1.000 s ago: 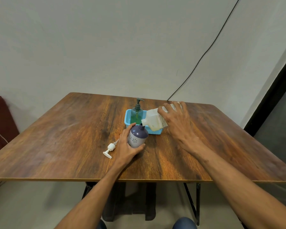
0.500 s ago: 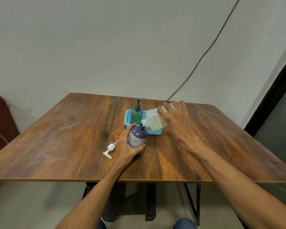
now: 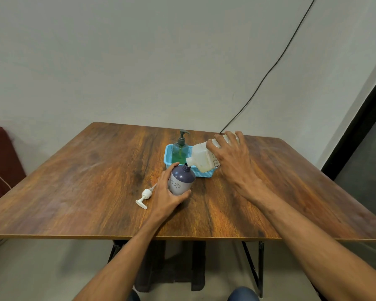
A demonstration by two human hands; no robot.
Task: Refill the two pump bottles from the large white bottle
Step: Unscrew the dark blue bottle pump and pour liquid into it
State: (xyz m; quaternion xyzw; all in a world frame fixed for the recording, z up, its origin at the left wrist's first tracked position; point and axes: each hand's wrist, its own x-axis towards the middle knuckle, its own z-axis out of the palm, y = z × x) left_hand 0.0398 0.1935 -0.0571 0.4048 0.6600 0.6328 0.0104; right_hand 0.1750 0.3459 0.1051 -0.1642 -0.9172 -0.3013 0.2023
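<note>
Clasping the purple plastic bottle point(image 3: 180, 181), left hand point(image 3: 167, 197) steadies it; right hand point(image 3: 231, 156) grips the tilted large white plastic bottle point(image 3: 201, 158), spout seemingly over the neck, so pour slowly.

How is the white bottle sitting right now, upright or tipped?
Tipped. The right hand holds the white bottle nearly on its side, its spout angled down at the open neck of the purple bottle.
</note>
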